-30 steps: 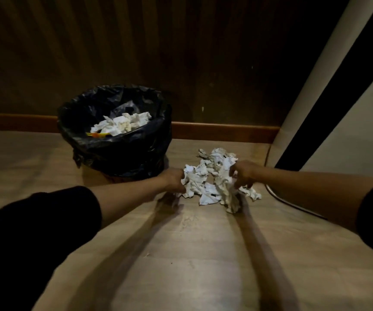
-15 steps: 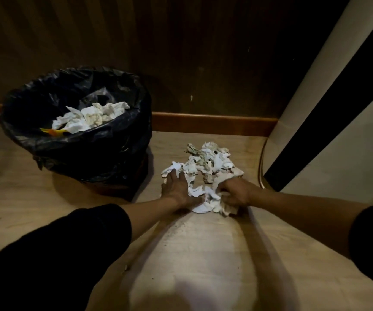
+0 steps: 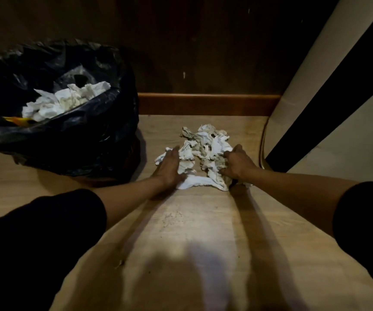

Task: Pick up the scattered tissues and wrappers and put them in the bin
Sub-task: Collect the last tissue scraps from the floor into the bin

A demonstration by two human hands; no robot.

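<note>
The tissues (image 3: 203, 151) are flanked by the left hand (image 3: 168, 168), flat and open, and the right hand (image 3: 237, 163), curled into them; both should be pressed inward before lifting toward the bin (image 3: 73, 140).

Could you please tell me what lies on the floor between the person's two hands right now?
In the head view, the pile of crumpled tissues lies between the left hand and the right hand, both touching its sides.

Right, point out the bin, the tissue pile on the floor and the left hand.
bin (image 3: 73, 140), head view, front wall of black liner.
tissue pile (image 3: 205, 147), head view, middle of the crumpled heap.
left hand (image 3: 168, 167), head view, back of hand.
</note>
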